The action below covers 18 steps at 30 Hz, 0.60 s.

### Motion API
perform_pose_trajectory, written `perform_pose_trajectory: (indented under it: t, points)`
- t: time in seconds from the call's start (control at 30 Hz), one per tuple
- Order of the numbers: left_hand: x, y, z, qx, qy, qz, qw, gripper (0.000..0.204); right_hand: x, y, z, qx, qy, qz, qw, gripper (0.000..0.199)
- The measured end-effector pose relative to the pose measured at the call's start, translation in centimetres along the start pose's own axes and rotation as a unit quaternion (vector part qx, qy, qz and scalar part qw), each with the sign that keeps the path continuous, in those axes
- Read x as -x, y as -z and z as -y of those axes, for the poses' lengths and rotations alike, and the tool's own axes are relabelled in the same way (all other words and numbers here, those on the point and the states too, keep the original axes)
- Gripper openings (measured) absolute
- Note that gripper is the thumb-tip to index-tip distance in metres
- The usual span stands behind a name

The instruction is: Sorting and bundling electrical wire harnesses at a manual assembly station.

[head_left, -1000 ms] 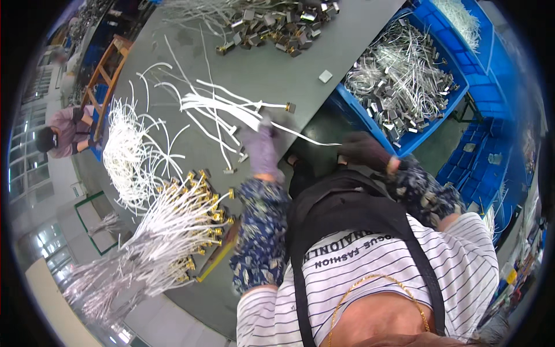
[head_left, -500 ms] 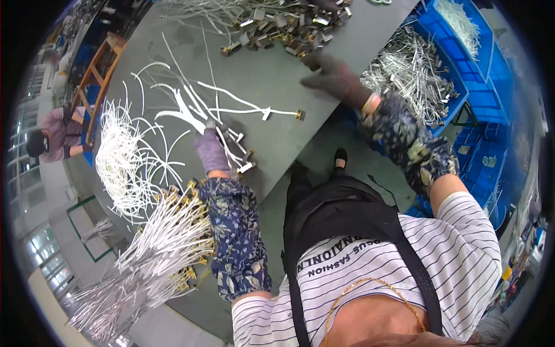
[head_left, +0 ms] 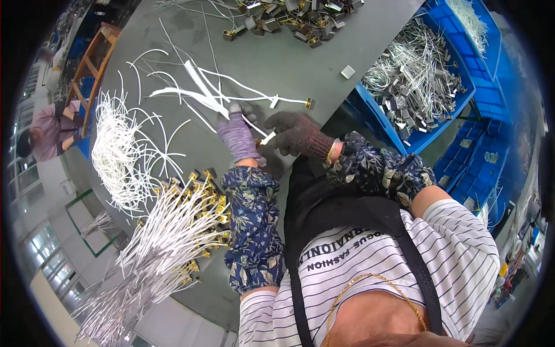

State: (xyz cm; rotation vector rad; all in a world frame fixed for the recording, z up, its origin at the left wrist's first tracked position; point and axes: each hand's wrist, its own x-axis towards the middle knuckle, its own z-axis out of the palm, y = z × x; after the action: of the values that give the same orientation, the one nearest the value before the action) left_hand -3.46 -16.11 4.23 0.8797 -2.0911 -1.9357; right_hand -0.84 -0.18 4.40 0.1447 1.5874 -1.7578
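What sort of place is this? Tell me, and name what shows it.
Most likely a small factory or assembly workshop. A grey worktable holds loose white cables and a heap of metal clips; blue bins alongside hold more parts. Both gloved hands, left and right, work one cable.

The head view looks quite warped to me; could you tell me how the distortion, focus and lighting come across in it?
In the head view, fisheye bending curves the grey table edge and blue bin toward a black rim; the left hand and right hand at centre look sharp; lighting is even, shadows soft; the white cords look bright, nearly washed out.
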Motion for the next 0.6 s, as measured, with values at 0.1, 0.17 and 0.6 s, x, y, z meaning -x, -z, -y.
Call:
perform_pose_trajectory:
  t: [0.1, 0.17, 0.6]
  points:
    - [-1.0, 1.9, 0.6, -0.141, -0.005, 0.013, 0.99, 0.034, 0.7, 0.4, 0.8, 0.069, 0.02, 0.013, 0.997, 0.053]
    - [-2.0, 3.6, 0.3, -0.245, -0.063, 0.025, 0.967, 0.039, 0.9, 1.8, 1.4, 0.165, 0.058, 0.023, 0.984, 0.058]
    - [0.4, 4.1, 0.1, 0.266, 0.118, 0.236, 0.927, 0.025, -4.8, 15.8, 11.3, 0.546, 0.166, -0.301, 0.764, 0.046]
